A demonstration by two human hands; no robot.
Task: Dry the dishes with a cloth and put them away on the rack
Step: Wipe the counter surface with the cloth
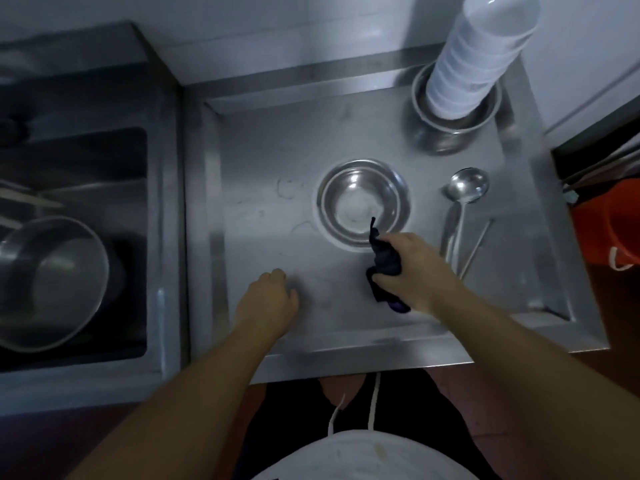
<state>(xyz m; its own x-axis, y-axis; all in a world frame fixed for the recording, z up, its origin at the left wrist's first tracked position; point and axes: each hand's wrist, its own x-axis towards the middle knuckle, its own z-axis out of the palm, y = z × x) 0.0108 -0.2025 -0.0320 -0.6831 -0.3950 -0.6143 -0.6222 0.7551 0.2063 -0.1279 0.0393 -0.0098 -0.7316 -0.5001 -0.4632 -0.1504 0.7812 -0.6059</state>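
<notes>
A dark cloth (384, 261) is bunched in the right hand (410, 271), whose fingers curl tightly round it; one twisted end sticks up past the fingertips and a purple-edged tail hangs out below the heel of the hand. Just beyond those fingertips a steel bowl (363, 202) sits upright on the steel tray (263, 237), and the cloth's upper end overlaps the bowl's near rim in this view; whether it touches cannot be told. To the right of the fingers lie a ladle (465, 188), its cup turned up and handle running toward the wrist, and a thin metal rod (476, 247) just beside it. Well beyond the fingers, in the tray's far right corner, a tall stack of white bowls (481, 53) stands inside another steel bowl (446, 133). The left hand (268, 299) rests knuckles-up on the tray, left of the cloth and apart from it, fingers loosely curled and holding nothing. Further left, a sink (162, 237) holds a large steel pot (52, 282). An orange bucket (609, 230) stands at the far right.
</notes>
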